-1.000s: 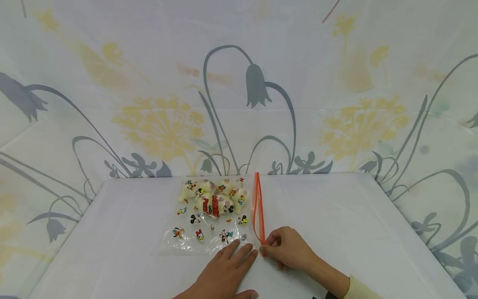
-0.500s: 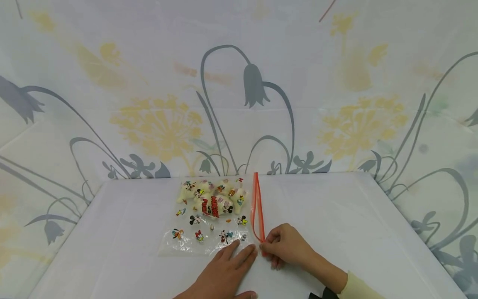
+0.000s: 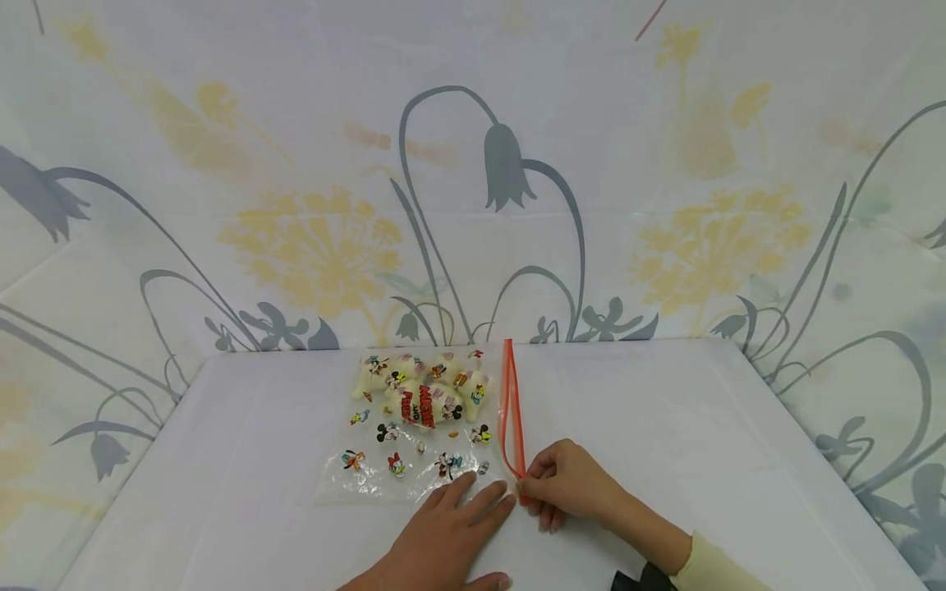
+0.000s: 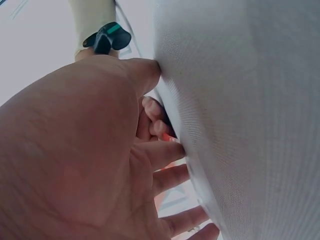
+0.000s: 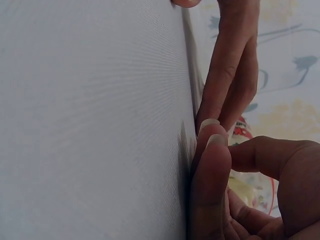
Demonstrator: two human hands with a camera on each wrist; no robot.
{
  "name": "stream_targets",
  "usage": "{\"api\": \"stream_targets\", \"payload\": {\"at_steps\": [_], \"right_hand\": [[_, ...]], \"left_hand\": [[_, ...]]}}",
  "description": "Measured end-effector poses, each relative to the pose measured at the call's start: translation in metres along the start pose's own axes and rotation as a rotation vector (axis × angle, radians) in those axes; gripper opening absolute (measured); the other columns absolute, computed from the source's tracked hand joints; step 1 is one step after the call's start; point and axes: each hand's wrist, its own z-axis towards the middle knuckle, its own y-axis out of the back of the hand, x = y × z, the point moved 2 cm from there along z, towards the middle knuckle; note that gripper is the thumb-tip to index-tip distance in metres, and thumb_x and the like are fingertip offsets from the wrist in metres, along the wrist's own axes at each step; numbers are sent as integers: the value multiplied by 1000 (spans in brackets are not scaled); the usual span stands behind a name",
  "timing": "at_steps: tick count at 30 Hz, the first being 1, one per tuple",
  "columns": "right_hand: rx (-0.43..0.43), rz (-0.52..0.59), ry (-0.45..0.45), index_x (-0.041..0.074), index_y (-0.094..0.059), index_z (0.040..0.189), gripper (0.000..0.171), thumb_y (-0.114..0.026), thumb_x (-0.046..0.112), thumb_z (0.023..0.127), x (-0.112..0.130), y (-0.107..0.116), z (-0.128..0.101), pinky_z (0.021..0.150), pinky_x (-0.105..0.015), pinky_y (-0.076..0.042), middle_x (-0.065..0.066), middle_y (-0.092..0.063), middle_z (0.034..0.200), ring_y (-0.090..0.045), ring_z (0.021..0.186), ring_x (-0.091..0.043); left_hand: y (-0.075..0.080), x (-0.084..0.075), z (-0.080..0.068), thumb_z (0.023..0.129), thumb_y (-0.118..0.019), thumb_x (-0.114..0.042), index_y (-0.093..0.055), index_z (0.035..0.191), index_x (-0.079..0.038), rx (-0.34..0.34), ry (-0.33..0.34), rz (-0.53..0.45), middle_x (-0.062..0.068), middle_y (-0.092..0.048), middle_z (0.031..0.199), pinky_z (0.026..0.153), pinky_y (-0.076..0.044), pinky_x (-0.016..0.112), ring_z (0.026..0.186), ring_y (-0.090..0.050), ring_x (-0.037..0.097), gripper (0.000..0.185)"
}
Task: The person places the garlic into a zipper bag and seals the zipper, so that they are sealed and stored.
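A clear zip-top bag (image 3: 406, 484) with cartoon prints lies flat on the white table, its red zip strip (image 3: 507, 386) along the right side. Several pale yellow, lumpy pieces (image 3: 473, 402) fill its far part; their kind is unclear. My left hand (image 3: 451, 529) rests with spread fingers at the bag's near right corner. My right hand (image 3: 572, 484) pinches the near end of the red strip between thumb and fingers, close to the left fingertips. In the right wrist view, the right thumb (image 5: 255, 157) meets the fingers, and the strip between them is hidden.
White cloth covers the table (image 3: 665, 427), which reaches back to a wall of flower-printed fabric (image 3: 606, 205). A black band (image 3: 643, 579) sits at the right wrist, below a pale yellow sleeve (image 3: 713, 566).
The right hand's lower fingers have shifted slightly toward the left hand. The bag and the left hand stay nearly where they were.
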Motion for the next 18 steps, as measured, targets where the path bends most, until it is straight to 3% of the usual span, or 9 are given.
{"api": "stream_targets", "payload": {"at_steps": [6,10,11,13,16,18], "right_hand": [[-7,20,-2,2,-74,83,22,-75,18,97,-1,-1,0,47,-25,-54,-7,-70,65,-65,48,-11],[-7,27,13,2,-74,83,22,-75,19,98,-3,-1,0,46,-25,-54,-6,-70,65,-65,47,-11],[-5,30,13,2,-74,84,22,-74,19,98,-3,-1,1,46,-25,-54,-7,-71,65,-64,47,-11],[-6,33,12,2,-75,84,22,-74,20,98,-3,-1,0,46,-24,-54,-7,-71,65,-64,47,-11],[-13,40,2,3,-75,85,22,-74,20,98,-3,1,0,46,-24,-53,-6,-71,65,-64,47,-11],[-18,48,2,3,-75,86,22,-75,21,98,-2,1,0,46,-24,-53,-5,-71,65,-65,47,-11]], "left_hand": [[1,1,1,100,-49,-76,-42,164,-27,45,25,-62,-6,-40,166,110,-48,54,148,-42,33,80],[4,-1,2,101,-54,-70,-50,157,-23,-28,71,-137,-4,-44,161,110,-47,54,145,-42,29,73],[6,-3,2,102,-57,-66,-55,153,-22,-54,91,-210,-4,-48,155,109,-47,51,141,-45,25,67],[8,-6,3,103,-64,-56,-63,140,-20,-81,128,-454,-7,-58,138,103,-52,41,127,-54,14,52],[7,-10,6,101,-72,-37,-69,123,-17,-48,198,-911,-15,-64,109,84,-55,26,97,-61,1,30],[5,-12,6,100,-73,-29,-70,122,-12,-4,270,-1142,-16,-66,99,76,-54,22,86,-63,-1,28]]}}
